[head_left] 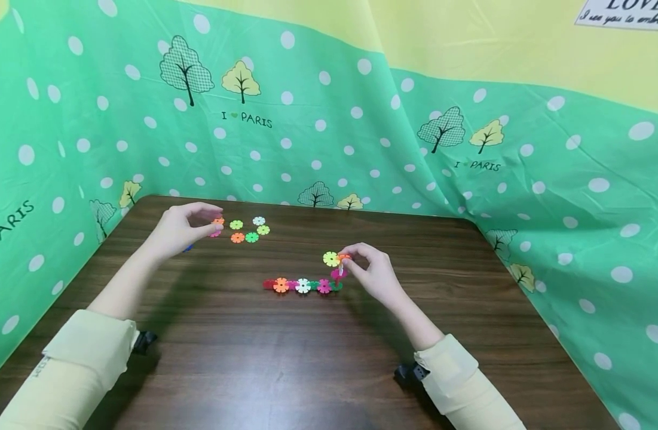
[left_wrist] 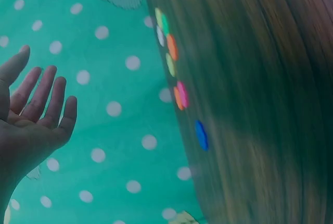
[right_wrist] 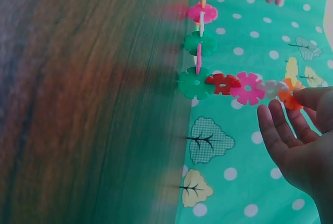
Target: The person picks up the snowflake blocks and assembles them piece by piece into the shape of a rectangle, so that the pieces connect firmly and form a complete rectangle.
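Note:
My right hand (head_left: 376, 273) pinches an orange notched flower disc (right_wrist: 289, 98) between thumb and fingers. That disc tops an upright column linked from a white, a pink (right_wrist: 247, 88) and a red disc (right_wrist: 223, 84). A yellow disc (head_left: 331, 258) juts out leftward from it. The column rises from the green end disc (right_wrist: 195, 83) of a flat row, where red, orange, pink, white (head_left: 303, 286) and green discs interlock on the table. Holding nothing, my left hand (head_left: 179, 229) hovers with loosely extended fingers near loose orange (left_wrist: 178, 99) and pink discs (left_wrist: 182, 94).
Loose yellow-green, white, orange (head_left: 238, 237) and green discs (head_left: 251, 237) lie toward the back of the dark wooden table (head_left: 275, 358). A blue disc (left_wrist: 202, 135) lies left of them, partly behind my left hand in the head view. A green dotted cloth (head_left: 318, 143) hangs behind the table.

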### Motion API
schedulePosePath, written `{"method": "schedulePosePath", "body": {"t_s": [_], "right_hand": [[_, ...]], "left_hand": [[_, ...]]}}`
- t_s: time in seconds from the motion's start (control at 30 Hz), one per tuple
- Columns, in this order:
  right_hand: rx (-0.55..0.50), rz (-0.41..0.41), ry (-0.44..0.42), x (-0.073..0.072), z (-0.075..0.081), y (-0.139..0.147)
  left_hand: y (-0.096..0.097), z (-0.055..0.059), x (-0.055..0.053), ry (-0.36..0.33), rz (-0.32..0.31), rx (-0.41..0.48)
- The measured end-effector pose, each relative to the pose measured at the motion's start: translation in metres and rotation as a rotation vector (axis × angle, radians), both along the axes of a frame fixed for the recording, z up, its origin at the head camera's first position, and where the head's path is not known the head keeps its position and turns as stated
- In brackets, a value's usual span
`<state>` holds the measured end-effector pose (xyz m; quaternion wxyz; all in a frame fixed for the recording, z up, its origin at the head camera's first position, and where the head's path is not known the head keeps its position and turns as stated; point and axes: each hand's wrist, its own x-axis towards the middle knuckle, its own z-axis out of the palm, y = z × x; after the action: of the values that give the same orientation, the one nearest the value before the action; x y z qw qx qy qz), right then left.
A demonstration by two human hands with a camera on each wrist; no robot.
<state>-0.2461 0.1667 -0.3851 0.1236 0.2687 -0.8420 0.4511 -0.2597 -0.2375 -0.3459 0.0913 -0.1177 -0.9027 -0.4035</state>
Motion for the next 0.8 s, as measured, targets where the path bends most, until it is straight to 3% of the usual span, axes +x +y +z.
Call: {"method": "schedulePosePath", "body": {"t_s": [0.4, 0.8], "right_hand": [[0.07, -0.028, 0.01, 0.0, 0.003, 0.004], [0.074, -0.021, 0.008, 0.0, 0.002, 0.005]], "left_hand": [[-0.044, -0.019, -0.014, -0.027, 0.048, -0.12], [-0.068, -0.042, -0.026, -0.148, 0.04, -0.179]]}}
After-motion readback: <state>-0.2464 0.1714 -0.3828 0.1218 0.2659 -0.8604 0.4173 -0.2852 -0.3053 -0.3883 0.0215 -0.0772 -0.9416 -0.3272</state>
